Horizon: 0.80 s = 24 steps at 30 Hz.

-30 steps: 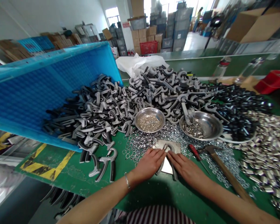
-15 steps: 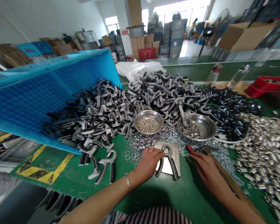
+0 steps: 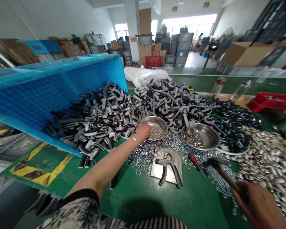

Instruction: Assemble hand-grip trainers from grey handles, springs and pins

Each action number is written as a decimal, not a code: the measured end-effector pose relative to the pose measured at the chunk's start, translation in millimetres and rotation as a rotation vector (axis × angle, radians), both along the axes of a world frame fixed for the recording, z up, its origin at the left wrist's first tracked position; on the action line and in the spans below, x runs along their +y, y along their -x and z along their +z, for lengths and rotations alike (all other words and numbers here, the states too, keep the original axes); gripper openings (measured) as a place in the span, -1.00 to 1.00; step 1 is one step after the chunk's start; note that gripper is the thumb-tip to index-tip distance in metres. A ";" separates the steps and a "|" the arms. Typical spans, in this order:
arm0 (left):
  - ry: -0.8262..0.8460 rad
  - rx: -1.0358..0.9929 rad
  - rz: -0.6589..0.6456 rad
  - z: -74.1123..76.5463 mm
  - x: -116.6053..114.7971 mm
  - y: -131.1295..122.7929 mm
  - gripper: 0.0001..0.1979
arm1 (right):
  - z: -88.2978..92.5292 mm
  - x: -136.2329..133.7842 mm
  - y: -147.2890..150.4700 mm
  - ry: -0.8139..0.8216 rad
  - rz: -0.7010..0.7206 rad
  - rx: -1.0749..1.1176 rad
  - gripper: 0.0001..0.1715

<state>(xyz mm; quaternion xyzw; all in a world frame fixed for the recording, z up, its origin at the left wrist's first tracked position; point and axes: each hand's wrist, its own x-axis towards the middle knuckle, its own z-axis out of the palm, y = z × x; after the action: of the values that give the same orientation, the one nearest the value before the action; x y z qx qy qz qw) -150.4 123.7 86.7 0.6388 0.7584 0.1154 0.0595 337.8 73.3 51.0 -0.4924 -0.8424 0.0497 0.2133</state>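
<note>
My left hand (image 3: pixel 143 131) reaches into a small steel bowl (image 3: pixel 161 122) of tiny silver parts, its fingers bent down into the parts; what they hold is hidden. My right hand (image 3: pixel 258 205), at the lower right, is closed around the wooden handle of a hammer (image 3: pixel 219 168) whose dark head rests on the washers. Between them a grey and black hand-grip part (image 3: pixel 169 167) lies on a small metal plate (image 3: pixel 178 159). A red-handled screwdriver (image 3: pixel 197 161) lies just right of the plate.
A tipped blue crate (image 3: pixel 38 95) spills grey and black grip parts (image 3: pixel 105 114) over the green table (image 3: pixel 145 197). A second steel bowl (image 3: pixel 212 135), loose washers (image 3: pixel 143 156), black pieces (image 3: pixel 233 124) and silver cylinders (image 3: pixel 269 159) fill the right. A red tray (image 3: pixel 271 100) stands at the far right.
My left hand left the grip part on the plate and went forward into the small bowl. My right hand moved right and back, taking hold of the hammer handle.
</note>
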 end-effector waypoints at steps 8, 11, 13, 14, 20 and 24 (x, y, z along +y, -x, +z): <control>-0.145 -0.257 -0.020 -0.9 -8.0 -6.1 -0.81 | 53.5 -48.6 91.5 0.720 0.112 0.121 -0.56; -0.171 -0.409 -0.051 6.0 -32.5 -15.6 -0.80 | 69.0 -34.2 129.0 0.662 0.118 0.154 -0.52; -0.160 -0.575 -0.110 6.5 -55.1 -25.1 -0.81 | 65.4 -20.9 144.3 0.674 0.170 0.112 -0.50; -0.151 -0.653 -0.133 5.4 -66.4 -30.5 -0.82 | 60.7 -15.0 149.0 0.715 0.212 0.080 -0.51; -0.063 -0.614 -0.153 -11.8 -92.8 -63.1 -0.85 | 42.1 -10.3 151.4 1.091 0.074 0.295 -0.44; 0.012 -0.425 -0.172 -26.4 -72.3 -83.2 -0.82 | 34.7 -24.9 145.4 1.268 -0.153 0.540 -0.39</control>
<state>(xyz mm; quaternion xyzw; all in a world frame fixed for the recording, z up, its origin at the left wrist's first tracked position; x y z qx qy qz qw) -67.1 51.3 60.3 0.6622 0.6720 0.2375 0.2314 192.4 48.4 85.7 -0.5505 -0.5309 0.6380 0.0896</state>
